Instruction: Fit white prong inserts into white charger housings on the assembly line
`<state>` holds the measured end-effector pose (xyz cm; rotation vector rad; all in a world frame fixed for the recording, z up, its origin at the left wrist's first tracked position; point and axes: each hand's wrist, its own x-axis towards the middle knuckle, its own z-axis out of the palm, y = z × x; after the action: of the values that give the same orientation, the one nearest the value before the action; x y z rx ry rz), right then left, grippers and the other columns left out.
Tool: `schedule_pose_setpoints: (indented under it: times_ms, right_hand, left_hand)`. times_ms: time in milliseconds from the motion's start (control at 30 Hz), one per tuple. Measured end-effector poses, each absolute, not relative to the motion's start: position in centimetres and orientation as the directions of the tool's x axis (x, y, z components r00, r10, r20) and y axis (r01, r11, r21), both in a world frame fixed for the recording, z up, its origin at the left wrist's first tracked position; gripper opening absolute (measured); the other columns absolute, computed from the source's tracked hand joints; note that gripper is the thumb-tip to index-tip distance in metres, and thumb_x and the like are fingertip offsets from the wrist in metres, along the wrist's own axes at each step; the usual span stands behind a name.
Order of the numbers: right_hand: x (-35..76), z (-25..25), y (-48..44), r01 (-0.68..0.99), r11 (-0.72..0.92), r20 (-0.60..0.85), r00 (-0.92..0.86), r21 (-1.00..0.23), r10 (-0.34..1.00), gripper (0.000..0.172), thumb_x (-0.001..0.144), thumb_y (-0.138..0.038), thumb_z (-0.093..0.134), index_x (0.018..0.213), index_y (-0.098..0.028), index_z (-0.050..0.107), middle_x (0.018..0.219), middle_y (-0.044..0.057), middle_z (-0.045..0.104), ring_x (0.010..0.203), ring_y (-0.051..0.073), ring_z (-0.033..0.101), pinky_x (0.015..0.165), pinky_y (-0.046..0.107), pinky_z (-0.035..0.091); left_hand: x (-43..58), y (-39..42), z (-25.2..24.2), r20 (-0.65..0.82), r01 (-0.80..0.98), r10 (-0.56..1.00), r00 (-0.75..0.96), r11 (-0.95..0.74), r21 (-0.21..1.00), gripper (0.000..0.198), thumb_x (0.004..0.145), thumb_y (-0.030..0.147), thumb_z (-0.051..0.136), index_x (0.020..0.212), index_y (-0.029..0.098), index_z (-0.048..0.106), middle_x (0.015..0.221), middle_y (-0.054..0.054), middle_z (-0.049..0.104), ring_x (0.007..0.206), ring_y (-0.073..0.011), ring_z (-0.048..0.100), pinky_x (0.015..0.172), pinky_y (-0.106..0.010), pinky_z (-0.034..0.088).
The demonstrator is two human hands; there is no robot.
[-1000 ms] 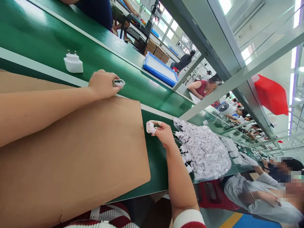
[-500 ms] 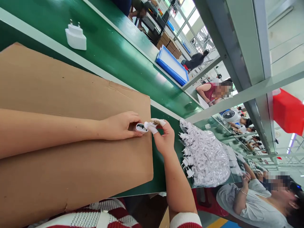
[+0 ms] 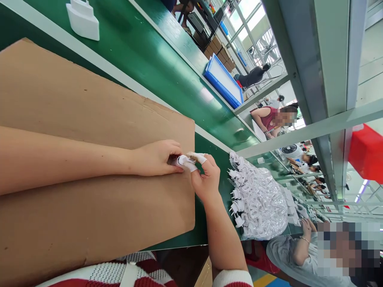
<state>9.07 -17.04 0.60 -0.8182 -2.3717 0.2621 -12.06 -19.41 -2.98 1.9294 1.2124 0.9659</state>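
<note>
My left hand (image 3: 157, 158) and my right hand (image 3: 205, 178) meet over the right edge of a brown cardboard sheet (image 3: 89, 119). Both pinch a small white plug part (image 3: 182, 161) between their fingertips; its exact shape is hidden by the fingers. White tape wraps my right hand's thumb and forefinger. To the right, a heap of white plug parts (image 3: 259, 197) lies on clear plastic on the green bench. A finished white charger (image 3: 83, 20) stands on the green conveyor belt (image 3: 143, 52) at the top left.
A blue tray (image 3: 224, 81) sits at the far side of the belt, with stacked cartons behind it. Grey metal frame posts (image 3: 299, 79) cross the right side. Other people sit working along the line to the right; a red bin (image 3: 366, 151) hangs there.
My left hand came back from the belt with a small white piece and joined my right hand at the cardboard's edge. The two pieces are now pressed together between the fingers.
</note>
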Motion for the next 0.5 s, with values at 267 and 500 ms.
schedule_pose_setpoints:
  times_ms: [267, 500]
  right_hand:
    - [8.9, 0.9, -16.8, 0.529, 0.822, 0.439, -0.700, -0.211, 0.563, 0.037, 0.080, -0.002, 0.055, 0.105, -0.022, 0.074, 0.093, 0.006, 0.072, 0.087, 0.021, 0.063, 0.080, 0.032, 0.053]
    - [8.1, 2.6, -17.0, 0.591, 0.798, 0.352, -0.726, -0.118, 0.590, 0.019, 0.073, -0.005, 0.056, 0.076, -0.022, 0.065, 0.075, 0.001, 0.061, 0.069, 0.015, 0.050, 0.061, 0.026, 0.036]
  left_hand:
    - [-12.1, -19.3, -3.0, 0.249, 0.450, 0.917, 0.312, -0.373, 0.812, 0.037, 0.085, 0.055, 0.066, 0.076, 0.019, 0.064, 0.082, -0.005, 0.060, 0.079, -0.0208, 0.057, 0.070, -0.031, 0.043]
    - [-11.9, -19.3, -3.4, 0.244, 0.433, 0.922, 0.301, -0.360, 0.826, 0.039, 0.083, 0.057, 0.065, 0.072, 0.019, 0.063, 0.082, -0.004, 0.060, 0.079, -0.0199, 0.057, 0.069, -0.030, 0.041]
